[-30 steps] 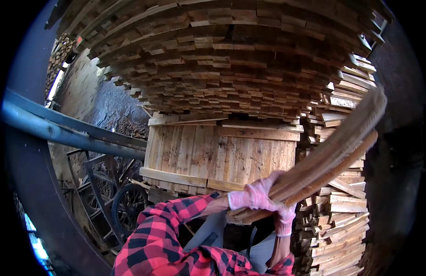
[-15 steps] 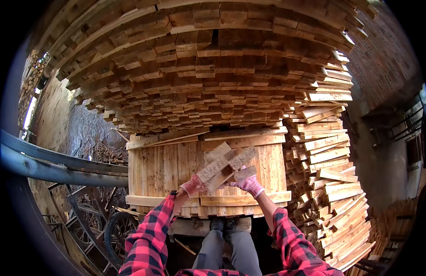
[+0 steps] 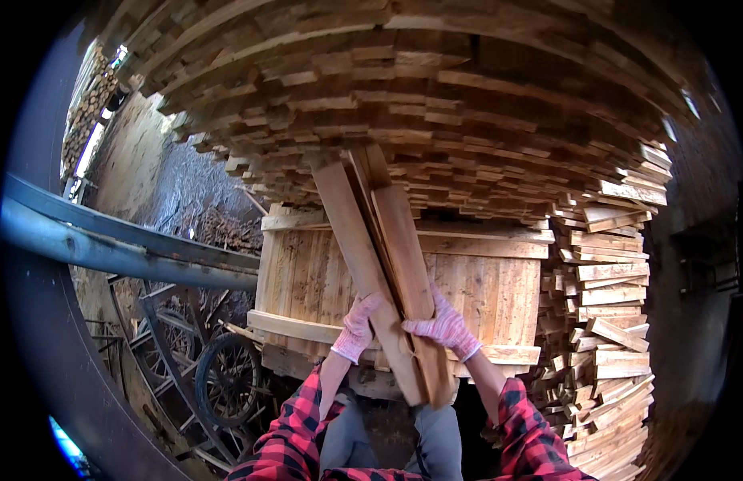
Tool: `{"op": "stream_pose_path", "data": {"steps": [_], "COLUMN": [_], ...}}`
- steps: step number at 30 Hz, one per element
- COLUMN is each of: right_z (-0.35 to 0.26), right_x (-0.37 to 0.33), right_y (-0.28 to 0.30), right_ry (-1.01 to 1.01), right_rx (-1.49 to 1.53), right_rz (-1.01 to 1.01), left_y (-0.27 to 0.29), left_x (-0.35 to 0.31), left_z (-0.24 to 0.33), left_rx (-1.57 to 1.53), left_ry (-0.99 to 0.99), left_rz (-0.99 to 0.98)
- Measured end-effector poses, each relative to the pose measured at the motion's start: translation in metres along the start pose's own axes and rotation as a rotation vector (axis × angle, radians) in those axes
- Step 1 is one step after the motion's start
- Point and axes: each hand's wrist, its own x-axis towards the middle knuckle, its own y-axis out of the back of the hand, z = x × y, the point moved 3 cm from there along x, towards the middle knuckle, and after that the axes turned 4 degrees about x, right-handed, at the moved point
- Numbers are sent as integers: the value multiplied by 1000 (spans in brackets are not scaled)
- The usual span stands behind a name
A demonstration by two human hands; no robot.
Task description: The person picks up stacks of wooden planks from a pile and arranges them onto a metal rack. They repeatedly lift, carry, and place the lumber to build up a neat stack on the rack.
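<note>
Several long wooden boards [image 3: 354, 243] are gathered in a loose bundle before me, slanting from the upper left down toward my knees. My left hand [image 3: 358, 327], in a pink and white knit glove, grips the bundle's left side. On the right side, my right hand [image 3: 447, 325] in a matching glove is closed round the boards, its thumb across the top. Beneath the bundle lies a low platform of side-by-side planks [image 3: 303, 268], with thin crosswise strips [image 3: 295, 327] along its near and far edges.
A tall wall of stacked boards [image 3: 323, 104] rises just beyond the platform. To the right runs a heap of cut boards [image 3: 616, 305]. At left are a blue metal beam [image 3: 131, 244] and a spoked wheel [image 3: 227, 378] beside a metal frame.
The boards have swung from crossed, short-looking pieces over the platform to a long, nearly aligned bundle reaching toward me. Both hands stay on them. My view has shifted, moving the scene rightward.
</note>
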Motion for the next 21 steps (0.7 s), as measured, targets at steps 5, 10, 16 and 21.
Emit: {"op": "stream_pose_path", "data": {"steps": [5,10,16,21], "right_z": [102,151,152,154], "right_x": [28,102,134,130], "right_y": [-77,-131,-173,-189], "right_ry": [-265,-118,-236,-227], "right_rx": [192,63,-632,-801], "right_rz": [42,149,522,432], "left_y": [98,202,267,238], "left_x": [-11,33,60,54], "left_z": [14,73,107,87], "left_rx": [-35,64,770,1175], "left_ry": [349,378,170,-80], "left_rz": [199,271,331,454]}}
